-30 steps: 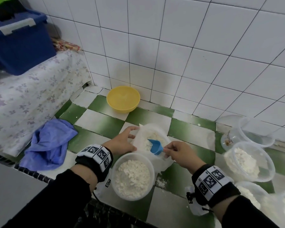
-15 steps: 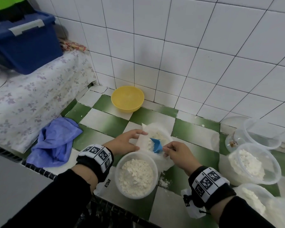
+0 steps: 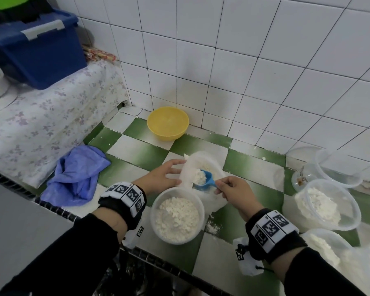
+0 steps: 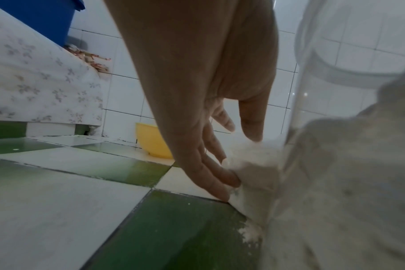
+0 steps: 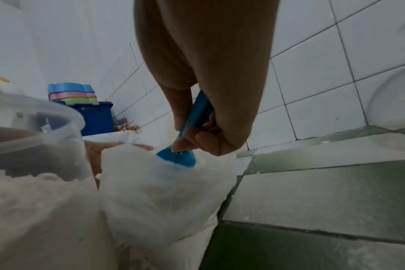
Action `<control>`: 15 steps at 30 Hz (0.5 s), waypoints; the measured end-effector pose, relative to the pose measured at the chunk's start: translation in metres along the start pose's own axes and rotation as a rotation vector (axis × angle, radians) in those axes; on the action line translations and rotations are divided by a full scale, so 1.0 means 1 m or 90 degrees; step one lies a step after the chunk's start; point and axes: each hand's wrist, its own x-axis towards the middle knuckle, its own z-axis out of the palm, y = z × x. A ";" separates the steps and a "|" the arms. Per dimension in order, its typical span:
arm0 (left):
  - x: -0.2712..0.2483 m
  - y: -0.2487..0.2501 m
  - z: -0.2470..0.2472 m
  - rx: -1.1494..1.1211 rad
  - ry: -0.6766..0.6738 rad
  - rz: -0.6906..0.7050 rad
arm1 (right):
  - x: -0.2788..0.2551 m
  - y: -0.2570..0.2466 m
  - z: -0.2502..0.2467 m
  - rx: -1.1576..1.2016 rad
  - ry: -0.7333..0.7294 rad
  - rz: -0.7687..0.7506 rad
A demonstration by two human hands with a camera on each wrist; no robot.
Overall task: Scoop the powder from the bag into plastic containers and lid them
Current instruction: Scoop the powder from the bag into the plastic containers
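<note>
Lifting a heaped load of white powder, the right hand (image 3: 233,193) is pinching the handle of the small blue plastic scoop (image 3: 204,180) between curled fingers, and the scoop's bowl is sitting just above the mouth of the translucent white plastic bag (image 3: 212,201). The left hand (image 3: 158,178) is lying open, its straight fingers (image 4: 216,175) pressing against the bag's near side to steady it. The round clear plastic container (image 3: 177,216), already well filled with powder, is standing on the green-and-white tiled desk (image 3: 137,152) touching the bag, on the person's side of it and between the two wrists. The scoop's long axis is running from the right hand leftward, with the bowl pointing toward the left hand. Judging from this, the coming move is turning on one short relation: the container is lying directly below and nearer the body than the scoop, so the right hand, which is the nearer one, needs only to draw back and tip.
</note>
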 end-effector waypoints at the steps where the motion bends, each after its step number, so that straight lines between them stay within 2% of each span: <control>1: -0.004 -0.001 0.001 -0.011 0.018 -0.002 | -0.002 0.000 -0.003 0.013 0.001 -0.001; 8: -0.032 -0.019 0.006 -0.073 0.161 -0.047 | -0.034 -0.010 -0.032 0.082 0.023 -0.056; 11: -0.045 -0.027 0.011 -0.088 0.178 -0.039 | -0.055 -0.018 -0.044 0.107 0.016 -0.102; 15: -0.061 -0.035 0.017 -0.133 0.173 0.011 | -0.082 -0.028 -0.052 0.084 -0.054 -0.148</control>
